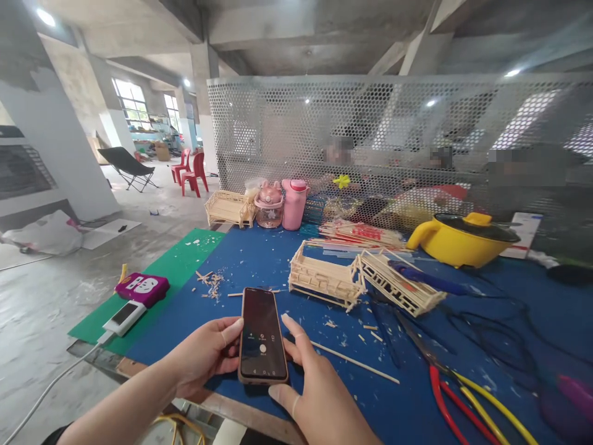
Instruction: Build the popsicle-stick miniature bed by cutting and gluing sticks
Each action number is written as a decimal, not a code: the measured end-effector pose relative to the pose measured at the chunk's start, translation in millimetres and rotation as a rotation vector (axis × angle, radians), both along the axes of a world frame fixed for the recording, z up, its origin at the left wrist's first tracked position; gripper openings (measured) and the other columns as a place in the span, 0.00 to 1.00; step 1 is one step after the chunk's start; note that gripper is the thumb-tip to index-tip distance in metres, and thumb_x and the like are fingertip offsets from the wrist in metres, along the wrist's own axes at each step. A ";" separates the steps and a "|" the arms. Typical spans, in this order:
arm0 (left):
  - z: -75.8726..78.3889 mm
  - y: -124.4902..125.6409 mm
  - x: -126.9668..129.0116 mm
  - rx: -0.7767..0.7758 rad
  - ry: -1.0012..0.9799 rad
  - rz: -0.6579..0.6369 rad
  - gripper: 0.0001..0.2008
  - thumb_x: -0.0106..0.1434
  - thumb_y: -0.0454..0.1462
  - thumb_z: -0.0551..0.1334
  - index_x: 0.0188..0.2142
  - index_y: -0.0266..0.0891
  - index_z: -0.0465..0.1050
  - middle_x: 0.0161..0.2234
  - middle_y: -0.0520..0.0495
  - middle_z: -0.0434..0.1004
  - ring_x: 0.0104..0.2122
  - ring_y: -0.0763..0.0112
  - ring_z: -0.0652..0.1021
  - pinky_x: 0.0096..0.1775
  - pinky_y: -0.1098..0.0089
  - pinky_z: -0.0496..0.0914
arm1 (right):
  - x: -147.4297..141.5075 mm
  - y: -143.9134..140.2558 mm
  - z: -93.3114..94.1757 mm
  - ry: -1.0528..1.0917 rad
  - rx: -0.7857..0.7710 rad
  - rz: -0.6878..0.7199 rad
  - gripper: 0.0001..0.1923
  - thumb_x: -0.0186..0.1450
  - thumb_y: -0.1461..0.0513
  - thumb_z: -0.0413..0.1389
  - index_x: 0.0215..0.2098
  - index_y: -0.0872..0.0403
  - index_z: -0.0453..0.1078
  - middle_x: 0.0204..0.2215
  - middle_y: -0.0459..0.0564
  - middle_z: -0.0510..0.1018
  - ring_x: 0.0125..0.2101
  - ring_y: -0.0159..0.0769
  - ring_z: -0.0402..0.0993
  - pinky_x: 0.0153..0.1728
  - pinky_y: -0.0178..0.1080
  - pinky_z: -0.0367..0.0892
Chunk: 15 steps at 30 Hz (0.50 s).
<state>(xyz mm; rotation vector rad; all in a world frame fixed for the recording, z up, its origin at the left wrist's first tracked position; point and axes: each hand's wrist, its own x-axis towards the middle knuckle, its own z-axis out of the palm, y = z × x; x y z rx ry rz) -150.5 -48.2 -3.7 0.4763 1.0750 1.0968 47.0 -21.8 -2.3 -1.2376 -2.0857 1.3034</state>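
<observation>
Near the front edge of the blue table, my left hand grips the left side of a smartphone, thumb on its edge and fingers curled beneath. The phone's dark screen faces up, with a small white round button low on it. My right hand holds the phone's lower right side, its index finger along the edge and its thumb at the bottom corner. Just beyond the phone stand two small models made of wooden sticks, one upright and one tilted. A thin stick lies beside my right hand.
At right lie red-handled pliers, yellow-handled pliers and a blue tool with a dark cable. A yellow pot, pink bottle and another stick model stand behind. A purple case sits left. People sit beyond the perforated screen.
</observation>
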 end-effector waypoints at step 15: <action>2.5 -9.6 67.3 0.279 -0.037 0.094 0.23 0.57 0.45 0.63 0.51 0.40 0.69 0.25 0.51 0.72 0.22 0.79 0.69 0.25 0.79 0.64 | 60.6 -28.6 -22.1 0.106 1.029 -0.118 0.33 0.58 0.67 0.54 0.59 0.41 0.52 0.53 0.47 0.71 0.56 0.47 0.62 0.56 0.59 0.56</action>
